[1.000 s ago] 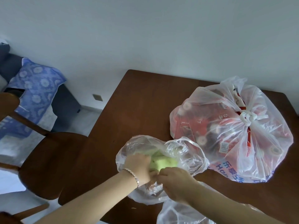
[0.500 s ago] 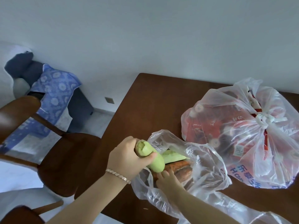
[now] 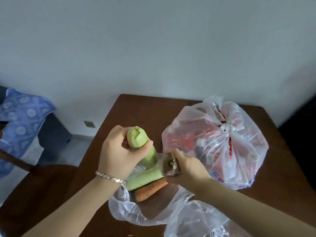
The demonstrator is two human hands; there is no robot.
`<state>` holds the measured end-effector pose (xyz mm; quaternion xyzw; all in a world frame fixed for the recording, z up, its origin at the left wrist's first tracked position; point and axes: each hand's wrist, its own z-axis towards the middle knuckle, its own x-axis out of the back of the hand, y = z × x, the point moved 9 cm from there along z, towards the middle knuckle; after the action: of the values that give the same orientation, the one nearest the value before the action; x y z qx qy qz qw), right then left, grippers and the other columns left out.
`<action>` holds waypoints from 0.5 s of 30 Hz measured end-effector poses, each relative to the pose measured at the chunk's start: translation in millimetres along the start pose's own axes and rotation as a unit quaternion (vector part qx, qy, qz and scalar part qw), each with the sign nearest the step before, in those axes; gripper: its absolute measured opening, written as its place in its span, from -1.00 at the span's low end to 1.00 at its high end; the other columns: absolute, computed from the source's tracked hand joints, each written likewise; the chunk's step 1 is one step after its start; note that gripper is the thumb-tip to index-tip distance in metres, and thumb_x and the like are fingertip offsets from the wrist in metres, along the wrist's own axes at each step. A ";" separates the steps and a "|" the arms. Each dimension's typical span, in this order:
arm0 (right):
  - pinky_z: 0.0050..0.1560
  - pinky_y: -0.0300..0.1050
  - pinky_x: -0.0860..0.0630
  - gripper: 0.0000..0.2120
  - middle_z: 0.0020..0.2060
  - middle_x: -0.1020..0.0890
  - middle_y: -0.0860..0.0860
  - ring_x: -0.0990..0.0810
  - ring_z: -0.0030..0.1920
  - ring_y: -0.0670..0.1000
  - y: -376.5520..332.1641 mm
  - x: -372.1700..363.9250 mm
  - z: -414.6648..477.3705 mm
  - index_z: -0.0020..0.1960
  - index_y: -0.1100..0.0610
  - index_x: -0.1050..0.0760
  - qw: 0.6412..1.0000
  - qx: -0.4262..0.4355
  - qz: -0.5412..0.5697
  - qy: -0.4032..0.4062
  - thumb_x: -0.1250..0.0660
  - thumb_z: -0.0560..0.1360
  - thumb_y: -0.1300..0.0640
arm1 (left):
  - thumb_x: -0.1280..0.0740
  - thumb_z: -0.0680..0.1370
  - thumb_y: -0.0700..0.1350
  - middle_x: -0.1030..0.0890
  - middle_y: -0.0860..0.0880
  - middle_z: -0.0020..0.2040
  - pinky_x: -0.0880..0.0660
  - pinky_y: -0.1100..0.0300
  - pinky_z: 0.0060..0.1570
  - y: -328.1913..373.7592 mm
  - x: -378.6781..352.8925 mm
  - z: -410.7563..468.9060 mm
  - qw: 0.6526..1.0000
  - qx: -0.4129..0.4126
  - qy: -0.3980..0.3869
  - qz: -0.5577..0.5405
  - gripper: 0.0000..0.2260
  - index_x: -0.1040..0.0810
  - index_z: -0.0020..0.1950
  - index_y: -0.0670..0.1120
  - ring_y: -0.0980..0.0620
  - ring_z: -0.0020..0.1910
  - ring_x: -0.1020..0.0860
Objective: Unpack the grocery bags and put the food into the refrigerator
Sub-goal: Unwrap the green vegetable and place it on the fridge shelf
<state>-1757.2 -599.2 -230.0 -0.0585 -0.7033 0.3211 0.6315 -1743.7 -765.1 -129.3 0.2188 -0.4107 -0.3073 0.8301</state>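
Head view: left hand (image 3: 119, 156) grips a pale squash (image 3: 141, 142) above the open bag (image 3: 135, 214), and right hand (image 3: 187, 167) pinches its bunched plastic, just left of the tied bag (image 3: 222, 147) on the bench (image 3: 136, 113). Unpacking, I'd judge; next, that squash needs setting aside.

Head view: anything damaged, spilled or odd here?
The green squash in the left hand has a ragged, gouged top end. Nothing looks spilled; the large bag sits knotted shut on the table.

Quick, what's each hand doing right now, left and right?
Left hand: closed, gripping the pale green squash.
Right hand: closed, pinching the bunched edge of the clear plastic bag.
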 end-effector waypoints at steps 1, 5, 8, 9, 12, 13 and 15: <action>-0.10 -0.14 -0.51 -0.54 -0.09 -0.64 -0.08 -0.61 -0.09 0.00 -0.7 22.3 -4.0 0.17 0.04 -0.43 0.999 -0.014 0.033 0.033 -0.46 0.32 0.01 | -0.34 0.28 0.16 -0.49 0.06 -0.28 -0.34 0.62 -0.20 9.0 -2.6 7.6 1.000 -0.016 -0.008 -0.017 -0.67 -0.56 -0.24 -0.11 0.33 -0.29 -0.43; -0.18 -0.34 -0.49 -0.64 -0.27 -0.57 -0.24 -0.58 -0.20 -0.17 17.1 109.3 -36.6 -0.03 -0.05 -0.47 0.968 -0.116 0.113 0.191 -0.53 0.25 0.10 | -0.35 0.26 0.17 -0.42 0.17 -0.19 -0.33 0.58 -0.15 58.7 -26.7 39.1 0.986 -0.082 -0.075 -0.126 -0.81 -0.38 -0.22 0.28 0.27 -0.18 -0.48; -0.20 -0.50 -0.43 -0.64 -0.26 -0.58 -0.23 -0.56 -0.18 -0.24 35.8 160.2 -87.8 -0.10 -0.11 -0.45 0.925 -0.177 0.125 0.313 -0.55 0.23 0.11 | -0.34 0.26 0.18 -0.49 0.19 -0.35 -0.32 0.61 -0.24 109.3 -57.8 47.7 0.958 -0.127 -0.157 -0.205 -0.82 -0.36 -0.28 0.24 0.38 -0.26 -0.49; -0.19 -0.49 -0.44 -0.65 -0.26 -0.58 -0.23 -0.56 -0.16 -0.27 41.4 173.7 -109.6 -0.09 -0.07 -0.47 0.910 -0.196 0.116 0.346 -0.55 0.23 0.11 | -0.34 0.26 0.20 -0.52 0.19 -0.39 -0.32 0.60 -0.29 128.8 -70.2 45.1 0.945 -0.147 -0.192 -0.219 -0.81 -0.36 -0.31 0.22 0.37 -0.32 -0.49; -0.22 -0.43 -0.49 -0.66 -0.24 -0.61 -0.21 -0.58 -0.17 -0.29 56.7 204.5 -189.8 -0.07 -0.04 -0.50 0.859 -0.266 0.099 0.426 -0.55 0.24 0.10 | -0.36 0.26 0.25 -0.56 0.24 -0.33 -0.41 0.49 -0.26 193.7 -102.6 23.8 0.904 -0.199 -0.276 -0.259 -0.80 -0.40 -0.29 0.22 0.28 -0.32 -0.52; -0.23 -0.43 -0.50 -0.68 -0.25 -0.62 -0.20 -0.59 -0.19 -0.28 59.4 212.1 -221.1 -0.09 -0.05 -0.50 0.839 -0.288 0.096 0.453 -0.55 0.25 0.11 | -0.35 0.26 0.24 -0.58 0.22 -0.30 -0.42 0.47 -0.25 216.3 -113.5 11.4 0.884 -0.200 -0.306 -0.292 -0.80 -0.41 -0.26 0.21 0.26 -0.31 -0.53; -0.25 -0.46 -0.48 -0.70 -0.28 -0.63 -0.18 -0.59 -0.22 -0.27 60.7 222.1 -289.2 -0.12 -0.04 -0.49 0.797 -0.331 0.079 0.499 -0.55 0.26 0.13 | -0.33 0.24 0.23 -0.60 0.08 -0.27 -0.44 0.41 -0.27 264.0 -134.3 -21.4 0.838 -0.173 -0.371 -0.362 -0.74 -0.45 -0.22 0.10 0.20 -0.31 -0.53</action>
<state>-1552.4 -333.8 -74.0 -0.4714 -0.3467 0.0436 0.8097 -1702.6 -481.2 -52.4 0.0744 -0.5199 -0.7097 0.4697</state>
